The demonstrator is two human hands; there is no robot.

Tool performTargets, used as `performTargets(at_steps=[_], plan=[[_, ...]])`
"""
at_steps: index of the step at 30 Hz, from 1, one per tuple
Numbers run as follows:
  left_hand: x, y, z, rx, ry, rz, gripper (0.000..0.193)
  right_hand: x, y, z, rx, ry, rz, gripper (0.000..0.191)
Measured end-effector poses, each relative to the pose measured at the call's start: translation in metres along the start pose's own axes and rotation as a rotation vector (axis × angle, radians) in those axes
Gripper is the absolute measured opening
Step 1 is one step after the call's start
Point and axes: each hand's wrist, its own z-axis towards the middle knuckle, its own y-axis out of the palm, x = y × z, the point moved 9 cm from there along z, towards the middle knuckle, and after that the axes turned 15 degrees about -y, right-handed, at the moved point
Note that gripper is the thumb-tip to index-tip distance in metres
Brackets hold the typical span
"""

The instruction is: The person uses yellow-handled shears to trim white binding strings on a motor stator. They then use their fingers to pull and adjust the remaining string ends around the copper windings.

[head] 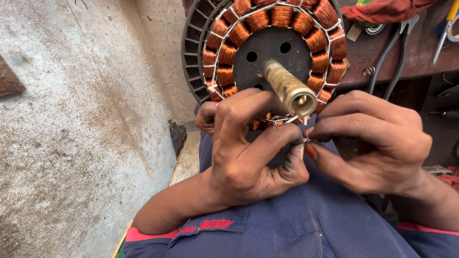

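A round motor stator with several copper coils and a brass shaft rests against my lap, its shaft pointing at me. My left hand grips the stator's lower edge, thumb and forefinger pinched on thin white wire ends. My right hand meets it from the right, its fingertips pinched on the same wire ends just under the shaft tip. The lower coils are hidden behind my hands.
A rough grey concrete wall fills the left side. Behind the stator, pliers hang off a dark wooden bench with a red cloth and a screwdriver. My blue clothing covers the foreground.
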Motion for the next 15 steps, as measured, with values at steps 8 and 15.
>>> performTargets(at_steps=[8,15], plan=[[0.0024,-0.0085,0.0048,-0.043,0.072,0.042,0.024,0.0046,-0.0054,-0.0081,0.057,0.067,0.026,0.022],[0.0067,-0.0013,0.002,-0.045,0.06,0.032,0.021,-0.0024,-0.0003,-0.0058,0.081,-0.006,0.079,0.022]])
